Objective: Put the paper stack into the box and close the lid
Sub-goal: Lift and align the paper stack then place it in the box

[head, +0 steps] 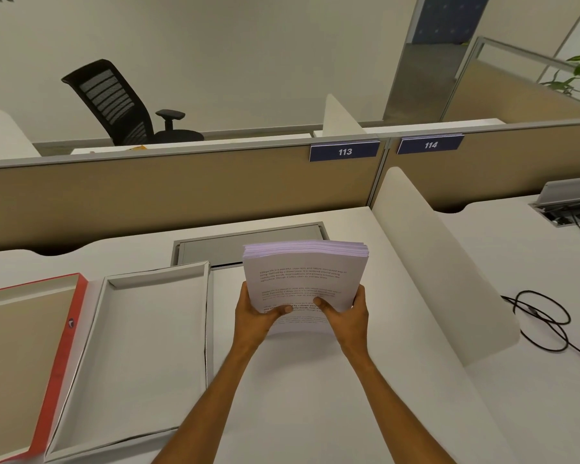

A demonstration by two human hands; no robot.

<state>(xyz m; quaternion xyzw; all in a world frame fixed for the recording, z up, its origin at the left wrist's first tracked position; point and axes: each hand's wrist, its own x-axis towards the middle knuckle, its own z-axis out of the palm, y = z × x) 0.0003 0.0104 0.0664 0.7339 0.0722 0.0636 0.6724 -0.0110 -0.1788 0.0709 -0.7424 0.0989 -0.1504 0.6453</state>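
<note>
A thick stack of printed white paper is held up above the desk, tilted with its far edge raised. My left hand grips its near left corner and my right hand grips its near right corner, thumbs on top. To the left on the desk lies an open white box with nothing inside. Its red-edged lid lies upturned further left, brown inside, touching the box's left side.
A grey cable hatch is set into the white desk behind the box. A white divider panel stands at the right, with black cables beyond it. A tan partition closes off the back.
</note>
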